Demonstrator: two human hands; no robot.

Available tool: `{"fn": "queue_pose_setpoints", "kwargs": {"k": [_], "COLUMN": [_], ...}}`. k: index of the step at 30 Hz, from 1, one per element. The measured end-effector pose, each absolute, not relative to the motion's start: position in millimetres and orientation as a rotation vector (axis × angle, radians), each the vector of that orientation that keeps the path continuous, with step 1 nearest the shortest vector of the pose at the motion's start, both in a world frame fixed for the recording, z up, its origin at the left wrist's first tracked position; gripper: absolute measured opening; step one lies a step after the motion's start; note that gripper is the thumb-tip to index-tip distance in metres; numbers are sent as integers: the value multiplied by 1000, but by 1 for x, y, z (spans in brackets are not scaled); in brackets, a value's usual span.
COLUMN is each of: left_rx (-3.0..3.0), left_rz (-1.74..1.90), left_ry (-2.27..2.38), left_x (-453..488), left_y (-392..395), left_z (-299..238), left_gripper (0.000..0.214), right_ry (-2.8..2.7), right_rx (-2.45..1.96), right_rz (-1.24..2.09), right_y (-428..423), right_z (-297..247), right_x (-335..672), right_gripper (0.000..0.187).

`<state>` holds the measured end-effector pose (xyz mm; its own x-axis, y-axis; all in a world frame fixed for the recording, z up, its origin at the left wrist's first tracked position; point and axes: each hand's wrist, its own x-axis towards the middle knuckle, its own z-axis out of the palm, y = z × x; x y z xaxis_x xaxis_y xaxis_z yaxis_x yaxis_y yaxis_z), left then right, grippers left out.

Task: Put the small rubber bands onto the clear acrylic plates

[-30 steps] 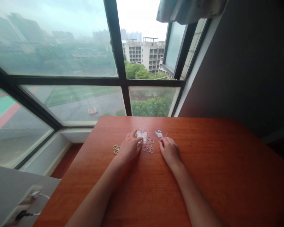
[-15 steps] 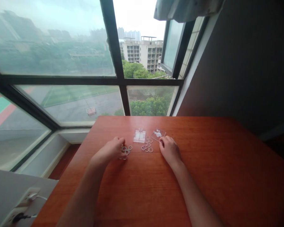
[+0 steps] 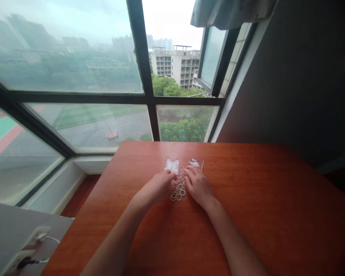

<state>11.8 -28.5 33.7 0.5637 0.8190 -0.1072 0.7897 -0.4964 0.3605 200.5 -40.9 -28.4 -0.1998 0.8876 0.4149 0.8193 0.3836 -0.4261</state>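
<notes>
Several small metal rings [image 3: 178,187] lie in a loose cluster on the orange wooden table [image 3: 247,214]. My left hand [image 3: 158,186] rests on the table at the cluster's left side, fingers curled with the tips touching the rings. My right hand [image 3: 197,184] sits at the cluster's right side, fingers bent toward the rings. Just beyond the hands lie two clear plastic tags: one square tag [image 3: 171,165] on the left and one tag with a white figure [image 3: 196,163] on the right.
A large window with a dark frame [image 3: 149,100] stands behind the table's far edge. A dark wall [image 3: 299,84] runs along the right. A white power strip with a plug [image 3: 25,253] lies at the lower left, off the table.
My left hand has swept the rings from the table's left over to the middle cluster. My right hand has slid a little left toward the rings.
</notes>
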Motion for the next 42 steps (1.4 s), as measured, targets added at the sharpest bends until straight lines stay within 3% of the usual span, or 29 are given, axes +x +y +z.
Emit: {"fn": "queue_pose_setpoints", "kwargs": {"k": [6,13,17,24,34,38,42], "left_rx": [2432,2436,2415,2431,2489,2490,2431], "left_rz": [13,91,178,447,325,303,193], "left_ry": [1514,1198,1057,1544,1481,1437,1711], "left_x": [-6,8,7,-14,-4,-4,-23], "left_y": [-20,-28,-25,-5,-6,-8,-8], "left_z": [33,24,29,31,16,26,41], "left_gripper": [19,16,15,28,23,26,33], "right_ry": [-2176,-2151,-2044,-1903,-2108,-2140,-1902], "right_rx": [-1450,-1267,-1376,-1632,-1370,-1254,-1513], "right_rz": [131,365,355,158,354,444,224], "right_y": [-47,-55,-53,-41,-56,-57,-46], "right_z": [-24,-18,-17,-32,-18,-16,-25], "right_x": [188,200,207,220,192,194,210], "right_gripper": [31,22,23,38,18,21,32]}}
